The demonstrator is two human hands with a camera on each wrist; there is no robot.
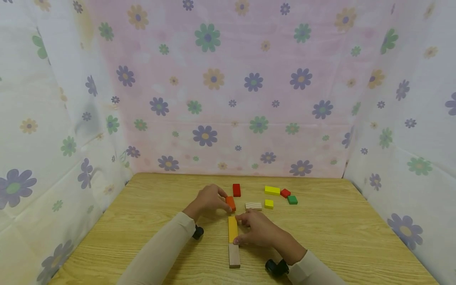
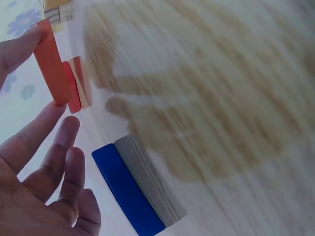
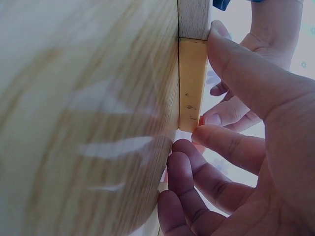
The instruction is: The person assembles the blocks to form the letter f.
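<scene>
Just past the far end of the amber block (image 1: 232,229), here's our orange block (image 1: 230,204), pinched end to end between thumb and forefinger of the left hand (image 1: 211,199), the other fingers loosely bent and holding nothing. It sits a touch askew, a sliver of a gap short of the row; whether it touches the worktop (image 1: 327,229), we can't tell. And on the amber block, our right hand (image 1: 261,229): thumb and forefinger spread wide along its side, steadying rather than wrapping it, the rest slack. Behind that, nearest us, the bare block (image 1: 234,255), butted square to the amber end. So we'd call this the joining step, a third piece for the line! What does the next move call for? We'd say straighten the orange, ease it back flush, and keep that right hand firm, or a bump could skew the row. Farther out, the red block (image 1: 236,190) lies beyond, the striped block (image 1: 253,206) to the right, then a yellow cube (image 1: 268,204) and a green piece (image 1: 292,200).
</scene>
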